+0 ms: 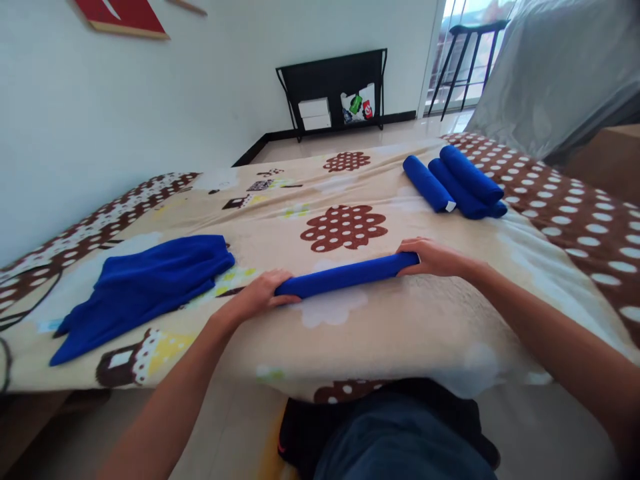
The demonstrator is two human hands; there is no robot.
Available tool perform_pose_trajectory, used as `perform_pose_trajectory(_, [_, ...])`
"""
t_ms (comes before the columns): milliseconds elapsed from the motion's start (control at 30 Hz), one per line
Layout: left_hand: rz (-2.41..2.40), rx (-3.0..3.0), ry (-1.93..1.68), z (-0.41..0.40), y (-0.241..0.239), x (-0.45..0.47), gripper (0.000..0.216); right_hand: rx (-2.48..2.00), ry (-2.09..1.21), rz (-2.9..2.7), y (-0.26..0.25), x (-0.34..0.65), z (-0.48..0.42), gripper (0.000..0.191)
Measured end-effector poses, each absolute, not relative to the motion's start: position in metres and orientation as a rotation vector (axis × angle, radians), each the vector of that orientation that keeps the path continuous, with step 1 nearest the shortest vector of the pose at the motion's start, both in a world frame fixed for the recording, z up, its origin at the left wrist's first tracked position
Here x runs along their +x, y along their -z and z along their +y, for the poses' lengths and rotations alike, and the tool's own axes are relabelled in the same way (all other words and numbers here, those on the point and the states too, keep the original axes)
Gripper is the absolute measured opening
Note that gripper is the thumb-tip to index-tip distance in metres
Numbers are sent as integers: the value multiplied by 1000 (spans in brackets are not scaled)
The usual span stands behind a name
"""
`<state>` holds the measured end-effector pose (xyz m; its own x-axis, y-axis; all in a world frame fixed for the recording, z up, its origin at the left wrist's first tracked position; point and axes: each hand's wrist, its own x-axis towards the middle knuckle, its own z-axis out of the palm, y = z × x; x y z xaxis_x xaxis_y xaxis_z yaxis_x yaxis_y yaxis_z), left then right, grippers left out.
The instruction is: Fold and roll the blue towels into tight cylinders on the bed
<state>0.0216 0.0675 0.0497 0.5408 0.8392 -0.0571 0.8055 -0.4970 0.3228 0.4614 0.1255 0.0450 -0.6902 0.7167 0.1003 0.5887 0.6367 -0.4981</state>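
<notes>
A blue cloth roll (pixel 345 276) lies across the near part of the bed, long and narrow. My left hand (pixel 265 292) grips its left end, thumb in front and fingers over the top. Its right end is in my right hand (pixel 421 257), fingers curled round it. To the left, a loosely folded blue cloth (pixel 145 283) is spread flat with a pointed corner toward me. Several rolled blue cloths sit together at the right back, one of them a roll with a small white tag (pixel 428 184).
A patterned blanket (pixel 250 240) with brown dotted borders covers the bed. Beyond it stand a black rack (pixel 335 80) with white boxes and a dark stool (pixel 470 60). Grey sheeting (pixel 555 73) drapes at the right, above a cardboard box (pixel 600 160). A dark cable (pixel 35 300) lies at far left.
</notes>
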Motion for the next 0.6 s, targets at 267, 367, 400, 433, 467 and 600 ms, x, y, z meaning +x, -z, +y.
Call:
perform_pose_trajectory(267, [1439,2259,-399,68,-81,80,41,-837,-625,-2375,-231,445,130,50])
perform_pose_trajectory(367, [1394,2129,-534,69,-82,126,43,-686,-365,-2449,-298,416,108,44])
perform_pose_trajectory(400, [1367,2101,-560,67,-82,141,45,-659,-272,-2493,-314,406,99,42])
perform_pose_trajectory(433, [1332,2078,-575,63,-80,154,46,-634,-188,-2535,-326,398,90,39])
perform_pose_trajectory(467, [1291,2056,-581,58,-78,165,46,-603,-117,-2567,-334,391,82,36])
perform_pose_trajectory(600, [1081,1981,-539,32,-59,192,46,-483,55,-2633,-330,380,62,32])
